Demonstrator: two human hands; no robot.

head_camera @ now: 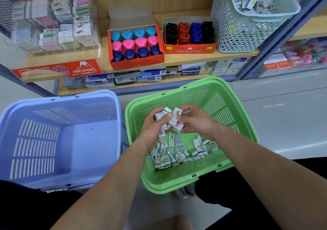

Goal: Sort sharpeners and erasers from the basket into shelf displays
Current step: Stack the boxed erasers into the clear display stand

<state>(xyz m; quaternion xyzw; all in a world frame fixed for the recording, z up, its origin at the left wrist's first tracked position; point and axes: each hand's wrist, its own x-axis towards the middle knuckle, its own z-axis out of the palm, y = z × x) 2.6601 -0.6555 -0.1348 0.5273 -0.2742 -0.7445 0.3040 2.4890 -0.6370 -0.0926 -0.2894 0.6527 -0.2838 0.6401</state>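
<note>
Bare forearms point(115, 185) are being extended over the green basket point(178, 83). Wrapped erasers point(174, 121) are being gripped by curled fingers of left hand point(152, 128) and right hand point(198, 121), above loose erasers point(177, 154) inside it.

The location was a stationery shop. A wooden retail shelf point(177, 61) carried two open orange display cartons. One carton point(136, 62) held rows of blue, pink and navy sharpeners point(134, 43). The other, printed FABER-CASTELL point(190, 49), held black, red and blue units. To their left stood a clear tiered display point(53, 26) of packaged erasers, above a red shelf label point(70, 69) reading HARD ERASER. The lower shelf held boxed stock point(152, 74). A pale mesh basket point(235, 36) of mixed packets stood at the shelf's right end. On the floor sat a blue shopping basket point(70, 105) and a green shopping basket point(221, 95), the latter containing loose wrapped erasers point(169, 155).
</note>
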